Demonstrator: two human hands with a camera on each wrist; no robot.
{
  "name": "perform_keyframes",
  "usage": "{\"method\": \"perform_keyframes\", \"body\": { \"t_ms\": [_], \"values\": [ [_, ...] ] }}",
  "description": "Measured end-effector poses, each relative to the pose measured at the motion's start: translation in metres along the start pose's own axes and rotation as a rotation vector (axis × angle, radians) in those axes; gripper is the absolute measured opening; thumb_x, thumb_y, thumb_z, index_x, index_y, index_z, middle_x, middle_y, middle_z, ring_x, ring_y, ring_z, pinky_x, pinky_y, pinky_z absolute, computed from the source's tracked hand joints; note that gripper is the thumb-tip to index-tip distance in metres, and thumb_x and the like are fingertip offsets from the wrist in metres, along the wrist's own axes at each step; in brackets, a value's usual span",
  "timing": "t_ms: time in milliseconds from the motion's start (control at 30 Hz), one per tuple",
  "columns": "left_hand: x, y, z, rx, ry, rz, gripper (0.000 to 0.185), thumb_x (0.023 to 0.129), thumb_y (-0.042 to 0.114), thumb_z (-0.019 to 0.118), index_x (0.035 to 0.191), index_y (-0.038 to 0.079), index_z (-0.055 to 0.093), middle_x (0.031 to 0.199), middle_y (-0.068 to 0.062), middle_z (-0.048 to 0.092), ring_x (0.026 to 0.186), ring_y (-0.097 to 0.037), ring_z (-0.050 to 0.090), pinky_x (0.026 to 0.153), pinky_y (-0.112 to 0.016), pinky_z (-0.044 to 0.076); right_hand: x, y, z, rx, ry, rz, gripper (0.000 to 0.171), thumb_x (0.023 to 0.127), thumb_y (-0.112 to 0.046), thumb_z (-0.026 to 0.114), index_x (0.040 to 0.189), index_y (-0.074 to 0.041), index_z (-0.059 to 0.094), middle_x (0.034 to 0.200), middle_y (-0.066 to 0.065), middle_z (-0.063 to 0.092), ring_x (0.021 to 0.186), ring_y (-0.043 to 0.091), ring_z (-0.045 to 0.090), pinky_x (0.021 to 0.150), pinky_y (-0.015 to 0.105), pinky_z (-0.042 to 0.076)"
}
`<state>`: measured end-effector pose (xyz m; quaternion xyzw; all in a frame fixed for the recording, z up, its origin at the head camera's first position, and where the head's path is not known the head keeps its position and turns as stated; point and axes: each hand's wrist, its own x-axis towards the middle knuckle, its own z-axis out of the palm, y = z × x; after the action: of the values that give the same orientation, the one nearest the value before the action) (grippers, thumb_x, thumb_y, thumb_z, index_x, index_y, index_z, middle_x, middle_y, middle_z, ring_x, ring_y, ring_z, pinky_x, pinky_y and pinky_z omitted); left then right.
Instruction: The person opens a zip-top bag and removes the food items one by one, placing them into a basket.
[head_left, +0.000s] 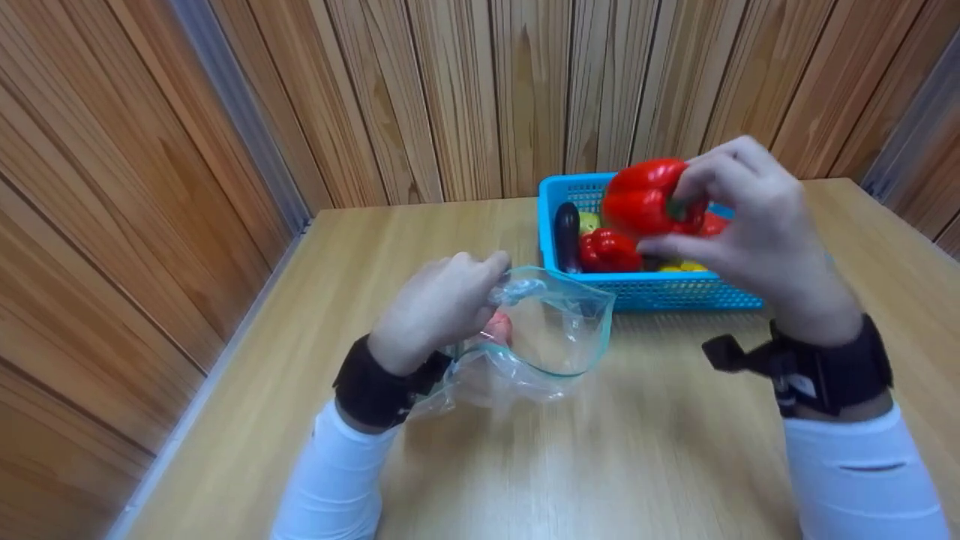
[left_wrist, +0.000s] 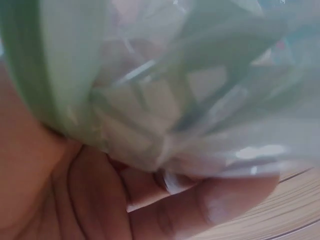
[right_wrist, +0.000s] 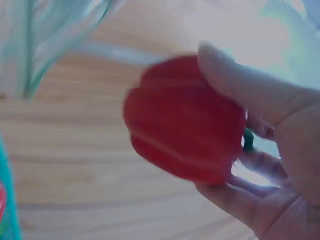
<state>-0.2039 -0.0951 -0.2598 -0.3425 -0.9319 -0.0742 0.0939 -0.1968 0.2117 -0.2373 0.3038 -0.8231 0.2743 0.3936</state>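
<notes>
Red pepper [head_left: 645, 199] gripped in right hand [head_left: 757, 232] above blue basket [head_left: 660, 292]; left hand [head_left: 435, 311] pinches clear bag [head_left: 559, 330] open.

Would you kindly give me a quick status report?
Left hand grips clear bag, mouth open. Right hand holds red pepper above blue basket. Nothing between pepper and bag.
</notes>
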Motion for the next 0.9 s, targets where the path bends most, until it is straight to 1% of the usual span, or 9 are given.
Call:
{"method": "perform_keyframes", "body": {
  "t_ms": [133, 300, 400, 500, 567, 667, 733, 800, 900],
  "values": [
    [-0.002, 0.0, 0.001, -0.01, 0.018, 0.028, 0.024, 0.09, 0.008, 0.069, 0.113, 0.009, 0.06, 0.083, -0.006, 0.067, 0.069, -0.017, 0.066, 0.066, -0.023, 0.057, -0.002, 0.044, 0.017, -0.076, 0.0, 0.28, 0.038, 0.075, -0.015, 0.087, 0.098, 0.0, 0.061, 0.11, 0.013, 0.049, 0.104, 0.017, 0.048, 0.08, 0.006, 0.039],
    [-0.004, 0.001, -0.001, -0.01, 0.031, 0.042, 0.023, 0.092, 0.01, 0.068, 0.114, 0.009, 0.06, 0.08, -0.004, 0.064, 0.066, -0.014, 0.064, 0.066, -0.021, 0.056, -0.014, 0.097, 0.037, -0.118, -0.032, 0.552, 0.029, 0.086, -0.009, 0.076, 0.107, 0.004, 0.061, 0.128, 0.017, 0.043, 0.121, 0.033, 0.047, 0.098, 0.041, 0.051],
    [-0.003, 0.002, -0.004, -0.023, 0.028, 0.047, 0.024, 0.092, 0.012, 0.068, 0.115, 0.01, 0.06, 0.078, -0.002, 0.063, 0.065, -0.013, 0.062, 0.067, -0.019, 0.055, -0.024, 0.119, 0.043, -0.181, -0.164, 0.702, 0.029, 0.094, -0.01, 0.064, 0.117, 0.007, 0.062, 0.129, 0.024, 0.041, 0.118, 0.041, 0.044, 0.096, 0.054, 0.049],
    [-0.002, 0.002, -0.006, -0.031, 0.031, 0.065, 0.024, 0.093, 0.013, 0.068, 0.115, 0.01, 0.06, 0.077, -0.002, 0.062, 0.065, -0.013, 0.061, 0.067, -0.018, 0.054, -0.03, 0.129, 0.043, -0.254, -0.335, 0.799, 0.038, 0.098, -0.018, 0.057, 0.125, 0.009, 0.059, 0.122, 0.029, 0.047, 0.104, 0.043, 0.045, 0.082, 0.051, 0.047],
    [-0.002, 0.002, -0.006, -0.031, 0.037, 0.084, 0.024, 0.093, 0.013, 0.068, 0.115, 0.009, 0.06, 0.077, -0.002, 0.062, 0.065, -0.013, 0.06, 0.068, -0.018, 0.054, -0.028, 0.127, 0.041, -0.28, -0.398, 0.827, 0.044, 0.099, -0.025, 0.054, 0.128, 0.007, 0.058, 0.114, 0.029, 0.053, 0.091, 0.04, 0.049, 0.069, 0.045, 0.045],
    [-0.002, 0.002, -0.005, -0.027, 0.046, 0.102, 0.023, 0.093, 0.012, 0.067, 0.114, 0.01, 0.06, 0.075, -0.002, 0.06, 0.063, -0.013, 0.057, 0.066, -0.017, 0.053, -0.02, 0.11, 0.035, -0.316, -0.341, 0.79, 0.048, 0.099, -0.033, 0.052, 0.13, 0.004, 0.058, 0.111, 0.028, 0.063, 0.078, 0.037, 0.058, 0.058, 0.04, 0.046],
    [-0.001, 0.002, -0.004, -0.022, 0.053, 0.109, 0.022, 0.093, 0.011, 0.066, 0.114, 0.01, 0.06, 0.073, -0.001, 0.058, 0.062, -0.013, 0.055, 0.064, -0.017, 0.052, -0.012, 0.092, 0.034, -0.292, -0.202, 0.687, 0.044, 0.099, -0.031, 0.053, 0.124, 0.003, 0.063, 0.11, 0.027, 0.068, 0.074, 0.036, 0.06, 0.055, 0.029, 0.044],
    [-0.002, 0.002, -0.004, -0.021, 0.053, 0.109, 0.022, 0.093, 0.011, 0.066, 0.114, 0.01, 0.06, 0.073, -0.001, 0.057, 0.062, -0.013, 0.054, 0.063, -0.018, 0.051, -0.006, 0.068, 0.036, -0.207, -0.008, 0.502, 0.033, 0.097, -0.022, 0.056, 0.114, 0.003, 0.069, 0.104, 0.023, 0.072, 0.077, 0.035, 0.065, 0.061, 0.017, 0.046],
    [-0.002, 0.002, -0.004, -0.024, 0.051, 0.108, 0.023, 0.092, 0.011, 0.067, 0.114, 0.01, 0.06, 0.073, -0.001, 0.057, 0.062, -0.013, 0.055, 0.063, -0.018, 0.051, 0.0, 0.028, 0.046, -0.019, 0.262, 0.096, 0.02, 0.09, -0.007, 0.057, 0.092, 0.002, 0.074, 0.085, 0.017, 0.074, 0.065, 0.03, 0.064, 0.061, 0.009, 0.038]
  ]
}}
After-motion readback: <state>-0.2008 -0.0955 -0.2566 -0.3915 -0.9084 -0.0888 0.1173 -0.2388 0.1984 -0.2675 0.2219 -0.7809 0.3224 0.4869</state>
